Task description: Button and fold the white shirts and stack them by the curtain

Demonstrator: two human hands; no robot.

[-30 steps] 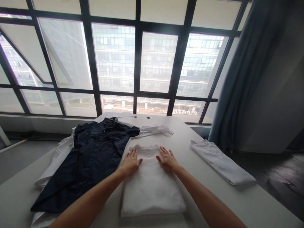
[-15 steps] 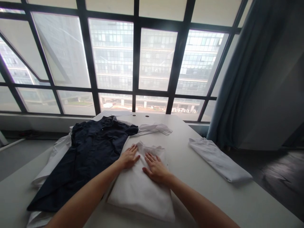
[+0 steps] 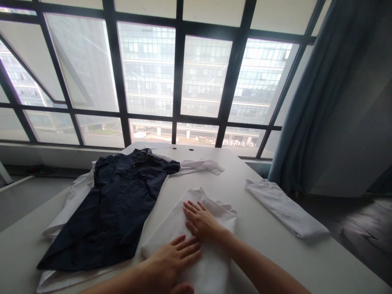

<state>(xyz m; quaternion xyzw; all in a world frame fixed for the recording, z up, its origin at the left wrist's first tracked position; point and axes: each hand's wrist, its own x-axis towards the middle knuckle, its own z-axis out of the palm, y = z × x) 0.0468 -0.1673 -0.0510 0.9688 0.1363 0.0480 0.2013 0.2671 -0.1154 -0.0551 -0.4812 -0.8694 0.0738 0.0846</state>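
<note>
A folded white shirt [image 3: 214, 204] lies turned at an angle on the white table, with small creases along its far edge. My right hand [image 3: 203, 222] rests flat on its upper middle, fingers stretched out. Nearer to me, my left hand [image 3: 174, 263] lies over the shirt's near left part with its fingers apart; the hand looks slightly blurred. To the left a dark navy shirt [image 3: 122, 208] is spread out, its collar at the far end. White cloth [image 3: 70, 204] shows beneath it, and a white sleeve [image 3: 203, 165] sticks out to its right.
Another folded white garment [image 3: 284, 206] lies near the right edge of the table [image 3: 245, 245]. Behind the table stand large dark-framed windows [image 3: 177, 81]. A grey-blue curtain [image 3: 303, 122] hangs at the right.
The folded white shirt has turned, its far end swinging to the right. My left hand has moved back toward me from the shirt's far left part. My right hand stays flat on it.
</note>
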